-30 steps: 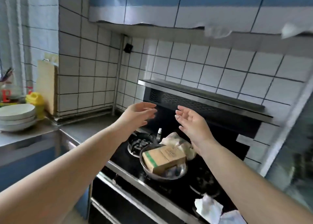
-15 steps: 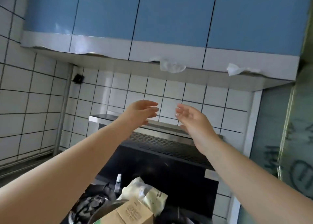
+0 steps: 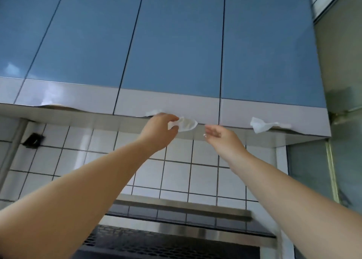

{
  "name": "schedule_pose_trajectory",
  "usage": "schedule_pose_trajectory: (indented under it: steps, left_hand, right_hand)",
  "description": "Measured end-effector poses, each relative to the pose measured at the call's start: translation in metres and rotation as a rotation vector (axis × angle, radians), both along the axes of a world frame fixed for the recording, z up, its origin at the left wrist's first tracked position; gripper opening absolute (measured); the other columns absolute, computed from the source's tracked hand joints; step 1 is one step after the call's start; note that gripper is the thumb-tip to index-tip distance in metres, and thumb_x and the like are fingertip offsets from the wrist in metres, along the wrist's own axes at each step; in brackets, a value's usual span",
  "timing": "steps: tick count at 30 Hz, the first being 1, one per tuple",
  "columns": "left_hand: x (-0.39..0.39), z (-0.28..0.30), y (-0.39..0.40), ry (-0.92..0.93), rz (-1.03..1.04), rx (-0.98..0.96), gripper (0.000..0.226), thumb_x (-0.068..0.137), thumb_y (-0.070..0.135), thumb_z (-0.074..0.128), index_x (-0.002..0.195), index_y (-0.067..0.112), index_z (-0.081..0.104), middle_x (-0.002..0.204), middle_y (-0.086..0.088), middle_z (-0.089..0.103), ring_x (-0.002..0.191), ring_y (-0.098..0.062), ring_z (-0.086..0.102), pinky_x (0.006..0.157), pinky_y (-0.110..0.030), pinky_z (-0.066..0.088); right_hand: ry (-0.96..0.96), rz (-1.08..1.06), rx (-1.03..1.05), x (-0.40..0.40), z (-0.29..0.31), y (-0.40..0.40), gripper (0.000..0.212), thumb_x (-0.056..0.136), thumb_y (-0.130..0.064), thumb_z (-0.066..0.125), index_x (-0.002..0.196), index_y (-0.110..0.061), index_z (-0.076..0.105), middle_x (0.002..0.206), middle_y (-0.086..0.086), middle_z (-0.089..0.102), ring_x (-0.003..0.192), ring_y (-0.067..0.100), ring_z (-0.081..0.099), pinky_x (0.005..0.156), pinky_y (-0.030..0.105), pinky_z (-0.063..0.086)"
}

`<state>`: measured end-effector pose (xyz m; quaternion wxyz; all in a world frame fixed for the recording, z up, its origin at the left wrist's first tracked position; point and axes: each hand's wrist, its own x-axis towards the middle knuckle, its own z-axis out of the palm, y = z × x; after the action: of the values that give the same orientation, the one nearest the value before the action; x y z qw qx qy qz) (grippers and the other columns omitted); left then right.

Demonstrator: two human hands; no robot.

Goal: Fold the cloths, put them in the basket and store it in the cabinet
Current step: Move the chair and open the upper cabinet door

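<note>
left hand (image 3: 158, 130): white tissue tab (image 3: 184, 123) pinched at lower edge of the blue cabinet (image 3: 172, 43), frame centre | right hand (image 3: 221, 139): held open just right, nothing gripped | second tab (image 3: 262, 125) tucked further right

**Wall cabinet above you, with tissue at its lower edge**

You are looking up at a blue wall cabinet (image 3: 176, 43) with its flat doors closed, dark seams running between them. A pale grey band crosses the bottom of the doors. Two bits of white tissue poke out from under that band. One tissue wad (image 3: 185, 123) sits at the lower edge of the middle door, and your left hand (image 3: 159, 130) pinches its left end. The second tissue (image 3: 262, 125) hangs from the bottom edge of the right-hand door, well apart from the first. On the left, the bottom trim (image 3: 54, 106) of the cabinet looks warped, bulging away from the edge.
</note>
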<state>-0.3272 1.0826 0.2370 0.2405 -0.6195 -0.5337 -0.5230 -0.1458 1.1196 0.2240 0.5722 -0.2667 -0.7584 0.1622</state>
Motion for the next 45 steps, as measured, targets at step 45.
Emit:
schedule_pose_trajectory:
  steps: [45]
  left_hand:
    - [-0.046, 0.022, -0.046, 0.162, 0.421, 0.423, 0.02, 0.083, 0.025, 0.064, 0.097, 0.022, 0.05, 0.1, 0.012, 0.049, 0.091, -0.013, 0.05, 0.085, -0.021, 0.022]
  right_hand:
    - [0.43, 0.795, 0.211, -0.146, 0.012, -0.028, 0.048, 0.083, -0.013, 0.06, 0.124, -0.035, 0.049, 0.117, -0.02, 0.059, 0.111, -0.007, 0.052, 0.096, 0.026, 0.046]
